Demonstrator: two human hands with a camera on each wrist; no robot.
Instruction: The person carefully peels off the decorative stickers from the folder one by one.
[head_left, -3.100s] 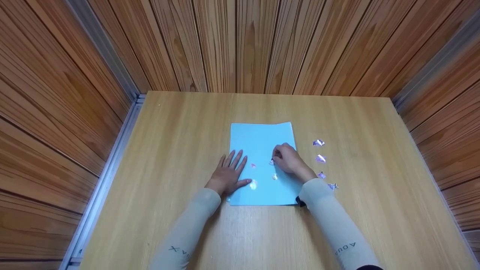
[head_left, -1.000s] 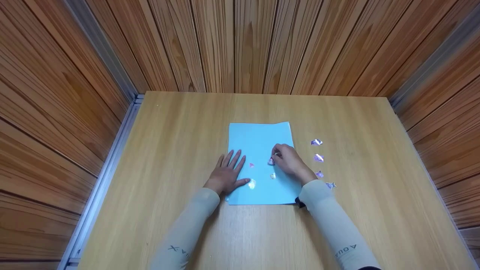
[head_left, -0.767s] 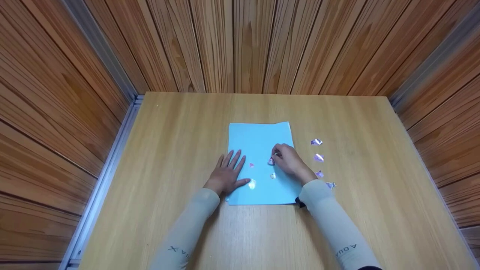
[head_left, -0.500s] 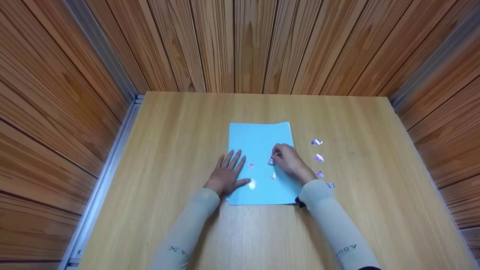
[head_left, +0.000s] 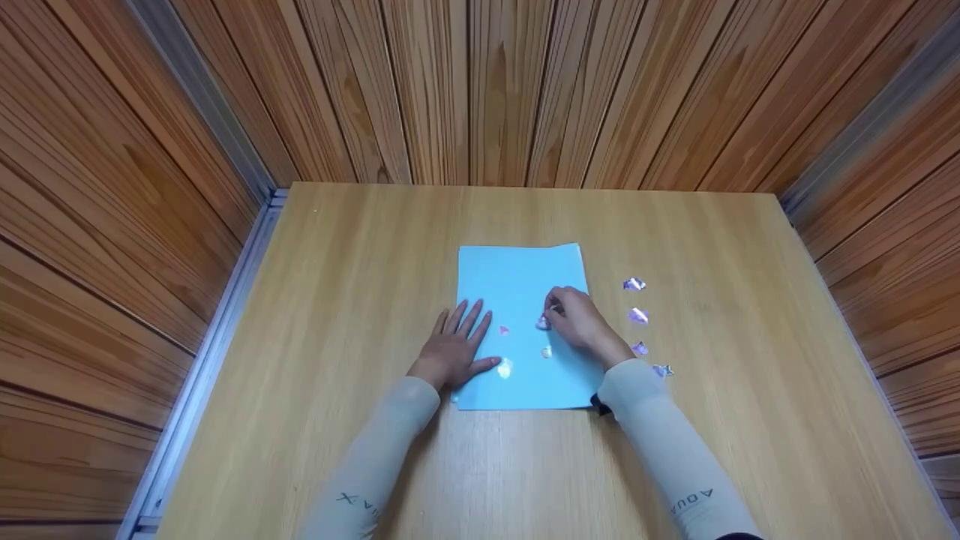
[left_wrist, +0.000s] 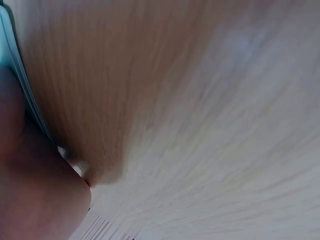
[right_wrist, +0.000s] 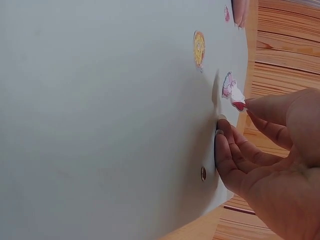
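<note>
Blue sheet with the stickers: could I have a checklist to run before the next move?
1. Left hand resting on the blue sheet: ok.
2. Right hand pinching a sticker: ok.
3. That sticker flat on the sheet: not ok, its held end looks raised.
4. Yellow sticker clear of it: ok, a gap shows.
5. Shiny pieces off the sheet: ok.
6. Pinched sticker's glue tacky: cannot tell.

Left hand (head_left: 453,352) flat, fingers spread, over left edge of blue sheet (head_left: 517,277); right hand (head_left: 579,321) pinches small sticker (head_left: 541,324) toward sheet's right edge. Three other stickers (head_left: 505,368) on sheet, lowest nearest bottom edge. Four shiny purple scraps (head_left: 638,316) on wooden table (head_left: 360,255), past sheet's right edge.
</note>
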